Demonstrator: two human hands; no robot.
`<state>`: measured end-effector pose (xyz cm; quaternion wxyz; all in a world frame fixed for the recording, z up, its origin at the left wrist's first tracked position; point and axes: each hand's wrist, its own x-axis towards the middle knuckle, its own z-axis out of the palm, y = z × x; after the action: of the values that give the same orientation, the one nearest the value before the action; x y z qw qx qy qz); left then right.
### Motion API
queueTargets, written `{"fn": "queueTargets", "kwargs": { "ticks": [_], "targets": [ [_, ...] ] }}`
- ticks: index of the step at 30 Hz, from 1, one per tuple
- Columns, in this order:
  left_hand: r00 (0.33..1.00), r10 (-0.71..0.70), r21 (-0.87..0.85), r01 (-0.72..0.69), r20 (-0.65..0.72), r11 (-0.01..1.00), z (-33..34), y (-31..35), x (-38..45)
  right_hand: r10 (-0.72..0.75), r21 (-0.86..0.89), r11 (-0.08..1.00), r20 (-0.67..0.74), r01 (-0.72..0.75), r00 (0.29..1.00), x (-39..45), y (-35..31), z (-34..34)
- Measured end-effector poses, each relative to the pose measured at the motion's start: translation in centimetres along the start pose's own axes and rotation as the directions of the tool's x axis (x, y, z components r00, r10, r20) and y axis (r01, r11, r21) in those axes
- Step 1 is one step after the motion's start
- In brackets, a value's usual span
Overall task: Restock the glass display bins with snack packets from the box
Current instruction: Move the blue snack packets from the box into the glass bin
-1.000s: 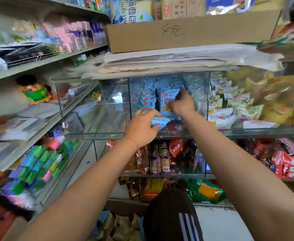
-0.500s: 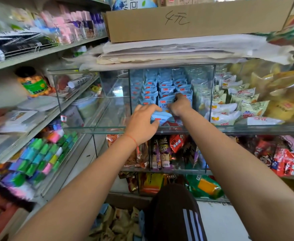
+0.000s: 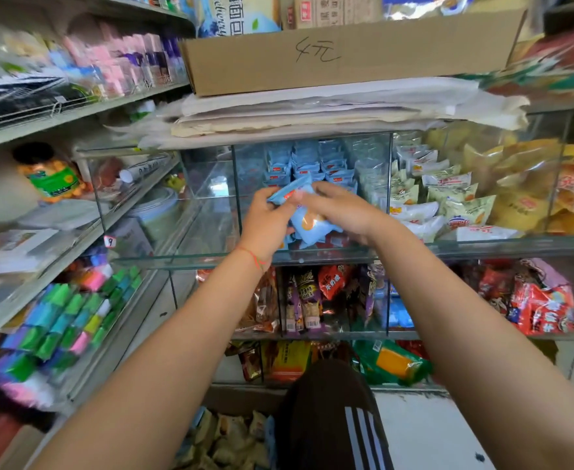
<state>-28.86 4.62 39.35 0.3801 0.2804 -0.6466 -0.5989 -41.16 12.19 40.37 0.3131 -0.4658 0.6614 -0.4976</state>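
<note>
You saw display bins [image 3: 211, 205] of clear, smooth glass with reflective walls. The blue snack packets [image 3: 307, 223] were smooth film with a soft sheen. The box above [image 3: 346, 52] was matt brown cardboard, resting on creased, dull sheets of paper [image 3: 329, 106].

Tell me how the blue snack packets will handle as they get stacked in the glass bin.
The blue snack packets look puffed and light, so probably easy to lift several at once. Their glossy film may slide; the left hand and right hand both hold them. Stacked rows stand upright in the glass bin, though they could topple.
</note>
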Motion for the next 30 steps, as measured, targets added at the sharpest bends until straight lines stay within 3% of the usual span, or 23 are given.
{"fn": "queueTargets", "kwargs": {
  "ticks": [2,4,6,8,10,14,19,25,27,28,29,30],
  "targets": [
    [0.999,0.027,0.137,-0.025,-0.017,0.99,-0.1,-0.4,0.5,-0.038,-0.09,0.995,0.004,0.038,0.999,-0.7,0.1,-0.4],
    [0.989,0.147,0.421,-0.129,-0.01,0.898,-0.7,-1.0,0.7,-0.05,-0.108,0.993,-0.091,0.04,0.995,-0.4,0.5,-0.6],
    [0.955,0.251,0.77,-0.277,0.156,0.574,-1.6,-2.0,0.3,-0.015,-0.069,0.998,-0.252,-0.003,0.968,0.4,1.0,-0.6],
    [0.936,0.15,0.89,-0.349,0.317,0.293,-2.2,-3.0,-0.5,0.019,-0.007,1.0,-0.401,-0.023,0.916,1.4,1.8,-0.7],
    [0.932,0.077,0.909,-0.362,0.354,0.205,-2.4,-3.8,-1.0,0.044,0.009,0.999,-0.448,-0.045,0.893,1.9,2.3,-0.5],
    [0.927,0.139,0.912,-0.369,0.347,0.181,-2.3,-4.3,-0.9,0.149,-0.033,0.985,-0.35,-0.171,0.925,2.2,2.2,0.6],
    [0.926,0.158,0.916,-0.367,0.343,0.162,-2.2,-4.5,-0.7,0.235,-0.467,0.814,-0.277,-0.344,0.932,2.8,2.0,1.3],
    [0.933,0.119,0.92,-0.355,0.338,0.168,-2.2,-4.3,-0.6,0.252,-0.468,0.797,-0.318,-0.383,0.914,2.8,2.1,1.6],
    [0.942,0.03,0.918,-0.333,0.335,0.218,-2.1,-4.0,-0.2,0.174,-0.435,0.836,-0.367,-0.334,0.914,2.4,2.1,1.9],
    [0.939,0.008,0.906,-0.335,0.345,0.259,-2.2,-3.7,-0.2,0.06,-0.451,0.852,-0.419,-0.265,0.906,2.1,2.0,2.3],
    [0.927,0.038,0.879,-0.367,0.373,0.305,-2.5,-3.5,-0.3,-0.096,-0.499,0.85,-0.465,-0.171,0.88,1.7,1.8,3.0],
    [0.902,0.154,0.838,-0.432,0.403,0.335,-3.1,-3.3,-0.9,-0.267,-0.562,0.825,-0.483,-0.062,0.834,1.1,1.6,4.0]
  ]
}}
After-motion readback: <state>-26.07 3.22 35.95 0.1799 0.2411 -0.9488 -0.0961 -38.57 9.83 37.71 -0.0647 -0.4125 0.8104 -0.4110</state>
